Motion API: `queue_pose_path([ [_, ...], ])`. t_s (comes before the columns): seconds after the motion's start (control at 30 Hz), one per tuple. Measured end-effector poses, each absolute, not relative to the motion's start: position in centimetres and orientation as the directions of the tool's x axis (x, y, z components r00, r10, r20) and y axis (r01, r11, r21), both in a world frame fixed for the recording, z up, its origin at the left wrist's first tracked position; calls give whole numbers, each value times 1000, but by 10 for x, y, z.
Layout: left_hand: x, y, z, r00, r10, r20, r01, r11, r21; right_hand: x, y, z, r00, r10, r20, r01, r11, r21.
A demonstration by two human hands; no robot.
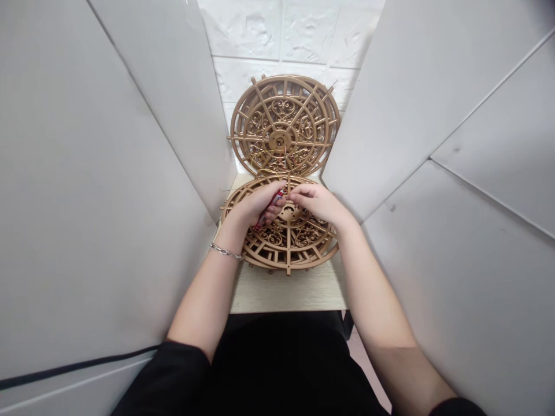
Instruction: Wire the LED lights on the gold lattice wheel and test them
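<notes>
My left hand [265, 207] is wrapped round a slim red patterned object [263, 218] that looks like a lighter, its thumb at the upper end. Close beside it, my right hand [315, 201] is closed in a pinch; whatever lies between its fingertips is too small to make out. Both hands are over the centre of a round gold openwork frame [288, 254], which lies on top of a stack of similar frames. Thin yellow and red wires [264, 155] show just beyond my fingers.
Behind, another stack of round gold frames [284, 86] leans against a white brick-patterned wall [307, 34]. A pale wooden board [288, 292] lies under the near stack. Tall white panels stand close on the left [108, 173] and right [433, 115].
</notes>
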State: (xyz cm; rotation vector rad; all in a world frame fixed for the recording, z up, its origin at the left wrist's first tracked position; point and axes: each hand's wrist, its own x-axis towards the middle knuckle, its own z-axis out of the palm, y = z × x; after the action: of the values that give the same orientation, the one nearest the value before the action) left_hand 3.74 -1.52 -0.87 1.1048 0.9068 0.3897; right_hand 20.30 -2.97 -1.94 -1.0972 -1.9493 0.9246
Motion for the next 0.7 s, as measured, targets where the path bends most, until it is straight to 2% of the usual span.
queue_pose_path([
  [0.27,38,-16,-7,575,674,-464,196,437,878,204,-31,-18,-407,882,236,370,395,-841],
  [0.7,40,-19,-6,546,724,-422,183,389,903,203,-30,-19,-410,884,226,386,393,-835],
])
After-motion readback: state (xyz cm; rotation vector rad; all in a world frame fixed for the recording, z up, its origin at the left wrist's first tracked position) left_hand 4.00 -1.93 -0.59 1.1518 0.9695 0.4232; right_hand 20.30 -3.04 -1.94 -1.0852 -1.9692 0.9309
